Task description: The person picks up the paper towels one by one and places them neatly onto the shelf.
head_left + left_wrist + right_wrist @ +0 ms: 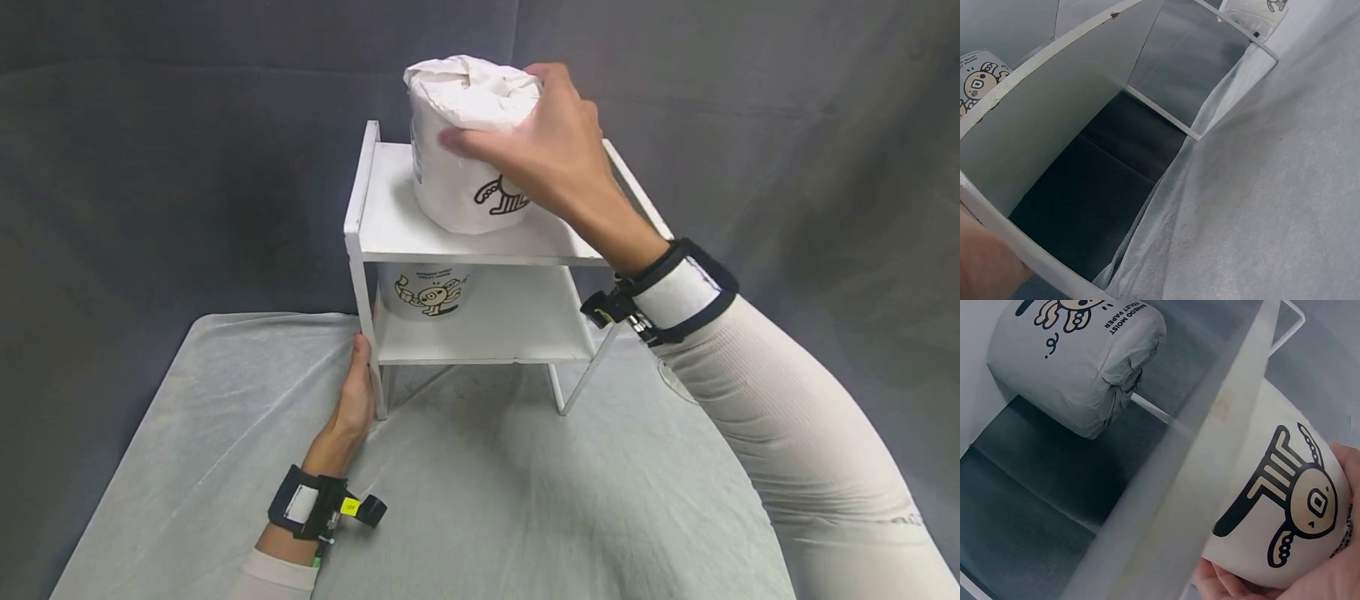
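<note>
A white two-tier shelf rack [480,337] stands on a cloth-covered table. My right hand [558,146] grips a white paper-wrapped toilet paper roll [457,187], thumb on its front, fingers partly hidden behind it. The roll is upright, its base right over the upper shelf [386,200]. On the left of the lower shelf sits a second toilet paper roll [427,292], printed with a cartoon figure; the upper shelf hides its top. My left hand [348,408] rests against the rack's left front leg, thumb straight up along it, other fingers hidden.
Dark grey curtain [225,192] hangs close behind the rack and table. Raised side rails [362,183] bound the upper shelf. Thin wire legs [577,387] support the right side. Another white printed package [1257,14] appears beyond the rack in the left wrist view.
</note>
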A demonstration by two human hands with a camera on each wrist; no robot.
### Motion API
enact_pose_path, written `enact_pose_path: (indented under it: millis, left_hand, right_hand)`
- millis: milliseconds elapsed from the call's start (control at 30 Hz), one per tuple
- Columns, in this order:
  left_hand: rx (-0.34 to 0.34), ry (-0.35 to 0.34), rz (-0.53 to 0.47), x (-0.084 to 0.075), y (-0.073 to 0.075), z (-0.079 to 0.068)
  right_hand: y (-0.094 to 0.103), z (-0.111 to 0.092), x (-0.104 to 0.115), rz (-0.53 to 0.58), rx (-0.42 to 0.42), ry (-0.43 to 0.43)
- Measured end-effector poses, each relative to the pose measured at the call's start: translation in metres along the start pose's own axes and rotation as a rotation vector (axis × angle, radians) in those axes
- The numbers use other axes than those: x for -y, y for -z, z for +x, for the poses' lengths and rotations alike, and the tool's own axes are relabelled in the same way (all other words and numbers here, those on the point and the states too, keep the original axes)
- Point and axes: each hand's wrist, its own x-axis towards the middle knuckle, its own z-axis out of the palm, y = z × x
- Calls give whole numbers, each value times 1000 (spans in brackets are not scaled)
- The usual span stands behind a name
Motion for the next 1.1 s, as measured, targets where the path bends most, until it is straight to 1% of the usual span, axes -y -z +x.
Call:
enact_pose_path:
  millis: [100,367,600,900,1100]
  left_hand:
    - [-5,-6,-4,1,1,0]
    - [-21,-23,-34,1,5,-1]
    - [-18,-21,-23,0,7,-3]
    - [-18,-15,0,0,10,-3]
    - [-13,-19,-1,0,9,-3]
  right_hand:
    - [-5,2,3,2,6,2]
    - [-22,10,15,-73,23,7]
    - [-28,13,22,-76,39,1]
    - [-28,12,24,-71,43,22]
    - [-23,9,20,-35,75,28]
